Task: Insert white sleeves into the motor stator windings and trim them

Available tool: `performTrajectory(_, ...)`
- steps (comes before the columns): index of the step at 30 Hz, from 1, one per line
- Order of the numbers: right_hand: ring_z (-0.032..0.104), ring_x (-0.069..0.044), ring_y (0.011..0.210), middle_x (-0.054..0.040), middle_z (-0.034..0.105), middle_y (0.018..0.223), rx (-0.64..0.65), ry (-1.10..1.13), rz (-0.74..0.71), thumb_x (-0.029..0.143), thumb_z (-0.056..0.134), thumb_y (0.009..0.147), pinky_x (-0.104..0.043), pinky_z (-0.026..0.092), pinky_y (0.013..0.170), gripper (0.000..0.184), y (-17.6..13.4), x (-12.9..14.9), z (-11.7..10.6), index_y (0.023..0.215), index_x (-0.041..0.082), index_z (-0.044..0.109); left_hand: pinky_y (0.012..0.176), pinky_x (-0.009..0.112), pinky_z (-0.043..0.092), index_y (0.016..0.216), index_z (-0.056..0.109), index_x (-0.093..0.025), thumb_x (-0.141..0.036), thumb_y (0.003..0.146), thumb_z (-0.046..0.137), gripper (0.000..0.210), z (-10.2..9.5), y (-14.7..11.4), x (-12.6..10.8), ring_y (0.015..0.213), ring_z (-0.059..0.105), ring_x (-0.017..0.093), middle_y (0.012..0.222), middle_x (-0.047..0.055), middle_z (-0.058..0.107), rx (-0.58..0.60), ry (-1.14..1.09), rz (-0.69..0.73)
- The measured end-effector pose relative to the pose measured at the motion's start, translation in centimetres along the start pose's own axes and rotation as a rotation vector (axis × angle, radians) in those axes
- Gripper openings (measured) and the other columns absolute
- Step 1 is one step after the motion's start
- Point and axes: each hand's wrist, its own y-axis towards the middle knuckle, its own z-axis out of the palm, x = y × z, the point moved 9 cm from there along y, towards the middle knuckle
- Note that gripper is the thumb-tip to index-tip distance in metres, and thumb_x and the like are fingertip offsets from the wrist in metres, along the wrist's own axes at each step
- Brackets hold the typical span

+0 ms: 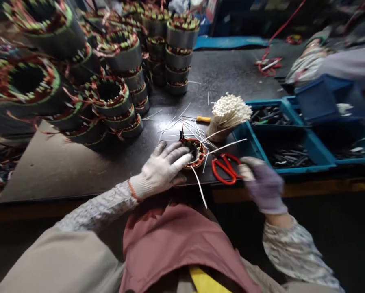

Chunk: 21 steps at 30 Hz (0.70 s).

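My left hand [167,162], in a white knit glove with an orange cuff edge, lies over the left rim of a small wound motor stator [199,165]. Its fingers reach to the stator's bore, and the thumb is at the near side. Copper windings, a black sleeved lead and white ties show on the stator; one tie [200,189] hangs past the table's front edge. Red-handled scissors [224,170] lie to the right. Against their right side is my right hand [263,183], in a purplish glove, blurred; its grip is unclear.
Loose white ties [173,126] lie behind the stator, near a bundle of ties [231,110] in a holder and a yellow handle [203,119]. Blue bins [304,167] with black pieces stand right. Stacked stators [115,97] crowd the left. Another person's sleeve [350,61] is at far right.
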Motion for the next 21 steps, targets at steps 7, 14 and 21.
performTrajectory(7, 0.069, -0.028, 0.080, -0.0167, 0.070, 0.100, 0.717, -0.600, 0.063, 0.020, 0.061, 0.073, -0.034, 0.051, 0.061, 0.070, 0.0, -2.5, 6.9, 0.141, 0.016, 0.043, 0.099, 0.052, 0.040, 0.113, 0.064, -0.016, -0.043, 0.080, 0.069, 0.042, 4.3, 0.1, -0.8, 0.094, 0.064, 0.027, 0.097, 0.011, 0.070, 0.147, 0.072, 0.073)
performTrajectory(14, 0.067, -0.024, 0.096, -0.0127, 0.068, 0.112, 0.517, -0.397, -0.164, 0.022, 0.055, 0.077, -0.032, 0.054, 0.076, 0.054, -6.1, 2.0, 5.2, 0.131, 0.016, 0.054, 0.099, 0.047, 0.041, 0.113, 0.065, -0.018, -0.042, 0.082, 0.066, 0.039, 3.1, -2.3, -1.0, 0.097, 0.062, 0.026, 0.102, 0.010, 0.069, 0.075, 0.025, -0.008)
performTrajectory(21, 0.065, -0.024, 0.085, -0.0127, 0.068, 0.106, 0.300, -0.385, -0.175, 0.030, 0.057, 0.079, -0.029, 0.048, 0.063, 0.044, -5.6, 6.5, 5.0, 0.120, 0.017, 0.062, 0.099, 0.048, 0.041, 0.115, 0.064, -0.020, -0.039, 0.081, 0.067, 0.039, 3.4, -2.0, -0.8, 0.100, 0.062, 0.026, 0.104, 0.010, 0.069, 0.125, 0.022, -0.028)
